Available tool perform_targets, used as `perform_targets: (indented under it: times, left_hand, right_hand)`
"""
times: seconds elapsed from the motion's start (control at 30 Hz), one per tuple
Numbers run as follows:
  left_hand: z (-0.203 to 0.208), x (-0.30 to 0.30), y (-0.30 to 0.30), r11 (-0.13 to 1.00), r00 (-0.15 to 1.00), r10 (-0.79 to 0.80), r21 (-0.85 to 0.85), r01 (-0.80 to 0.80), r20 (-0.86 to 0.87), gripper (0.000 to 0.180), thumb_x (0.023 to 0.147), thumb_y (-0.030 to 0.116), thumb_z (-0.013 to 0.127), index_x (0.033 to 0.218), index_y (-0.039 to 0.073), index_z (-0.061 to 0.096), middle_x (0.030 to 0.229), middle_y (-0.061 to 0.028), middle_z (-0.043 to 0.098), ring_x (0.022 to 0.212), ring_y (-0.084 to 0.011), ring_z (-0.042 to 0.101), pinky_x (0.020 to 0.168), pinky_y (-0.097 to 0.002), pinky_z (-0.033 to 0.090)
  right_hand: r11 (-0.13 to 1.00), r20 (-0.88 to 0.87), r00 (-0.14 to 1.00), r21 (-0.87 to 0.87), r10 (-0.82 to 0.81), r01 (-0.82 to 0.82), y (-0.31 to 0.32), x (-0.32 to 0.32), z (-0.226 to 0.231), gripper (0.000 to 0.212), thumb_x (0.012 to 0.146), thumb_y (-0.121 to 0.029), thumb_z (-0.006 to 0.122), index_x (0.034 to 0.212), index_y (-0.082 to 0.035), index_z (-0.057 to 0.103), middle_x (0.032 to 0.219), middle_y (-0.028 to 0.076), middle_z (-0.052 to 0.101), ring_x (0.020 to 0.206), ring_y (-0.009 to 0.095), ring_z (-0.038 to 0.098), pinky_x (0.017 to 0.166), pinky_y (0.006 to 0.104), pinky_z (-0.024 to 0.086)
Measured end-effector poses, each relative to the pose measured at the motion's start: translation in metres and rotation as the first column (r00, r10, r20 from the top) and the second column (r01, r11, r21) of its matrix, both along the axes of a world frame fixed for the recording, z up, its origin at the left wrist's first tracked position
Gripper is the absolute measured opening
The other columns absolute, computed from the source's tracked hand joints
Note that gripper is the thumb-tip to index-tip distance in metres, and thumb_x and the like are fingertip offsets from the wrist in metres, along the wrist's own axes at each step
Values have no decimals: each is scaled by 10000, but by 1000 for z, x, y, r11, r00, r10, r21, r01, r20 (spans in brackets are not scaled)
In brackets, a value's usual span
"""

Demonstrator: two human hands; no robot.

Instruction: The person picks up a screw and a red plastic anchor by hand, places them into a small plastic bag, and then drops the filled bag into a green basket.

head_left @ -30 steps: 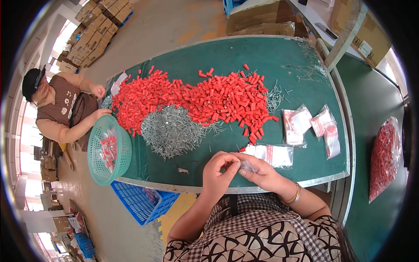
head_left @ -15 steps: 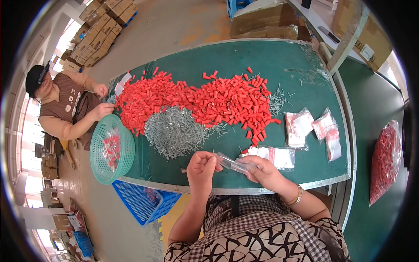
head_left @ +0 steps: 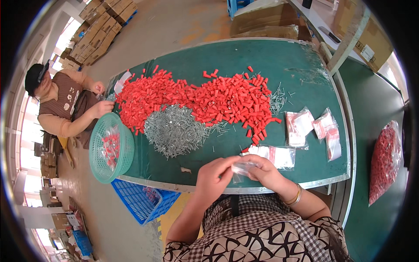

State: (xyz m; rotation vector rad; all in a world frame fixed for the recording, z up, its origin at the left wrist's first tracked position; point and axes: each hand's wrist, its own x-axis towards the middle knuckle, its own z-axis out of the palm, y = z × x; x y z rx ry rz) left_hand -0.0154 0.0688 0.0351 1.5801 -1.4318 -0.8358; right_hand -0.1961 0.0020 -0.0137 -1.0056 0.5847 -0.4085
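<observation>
A small clear plastic bag (head_left: pixel 242 168) is held between my two hands over the table's near edge. My right hand (head_left: pixel 267 173) grips its right side between thumb and fingers. At the bag's left and upper edge, the fingers of my left hand (head_left: pixel 214 178) are pinched. Beyond my hands lies a heap of red plastic caps (head_left: pixel 231 98), and beside it a heap of grey metal screws (head_left: pixel 174 131). Stacks of empty clear zip bags (head_left: pixel 283 157) lie just past my right hand, with more zip bags (head_left: pixel 299 126) farther right.
A co-worker (head_left: pixel 65 100) sits at the table's left end, both hands at the caps. A green basket (head_left: pixel 126 148) with filled bags stands at the left edge, above a blue crate (head_left: pixel 139 203). A large bag of red caps (head_left: pixel 384 163) lies at far right.
My left hand has moved right and turned over the bag, bringing its fingers close to the right hand's. The bag is now more bunched between them. The co-worker's hands have shifted slightly.
</observation>
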Motion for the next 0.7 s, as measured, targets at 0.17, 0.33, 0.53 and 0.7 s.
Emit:
perform_targets:
  times: [0.17,0.33,0.53,0.7]
  left_hand:
    - [-6,-18,-4,947,877,-90,-232,222,473,350,668,-44,634,1008,40,646,870,-110,630,750,-294,620,657,-362,499]
    - [-7,-22,-4,959,925,-55,-238,154,376,296,722,-20,634,1007,60,644,861,-89,624,749,-287,617,654,-370,499]
    - [-20,-24,-4,992,992,69,-114,-57,109,195,800,-48,592,973,28,642,781,-109,614,656,-241,604,595,-317,479]
    - [-52,-6,-4,927,924,349,-88,-365,-154,124,830,-55,574,922,0,637,773,-58,605,641,-117,565,586,-244,448]
  right_hand:
    - [997,188,981,-60,-44,56,-1,-1,6,498,789,-34,385,1272,-20,507,1037,6,561,834,51,472,702,191,389]
    - [996,296,955,85,-35,10,-5,-2,-2,482,836,-108,400,1300,-4,482,860,-33,499,703,42,410,590,199,325]
    - [987,397,916,158,-55,-10,-5,-1,0,483,936,-320,571,1284,4,487,756,-45,401,627,47,331,535,216,269]
    - [776,148,966,-575,-211,258,4,-15,17,414,764,-333,768,1058,-87,612,770,6,553,663,118,560,566,281,438]
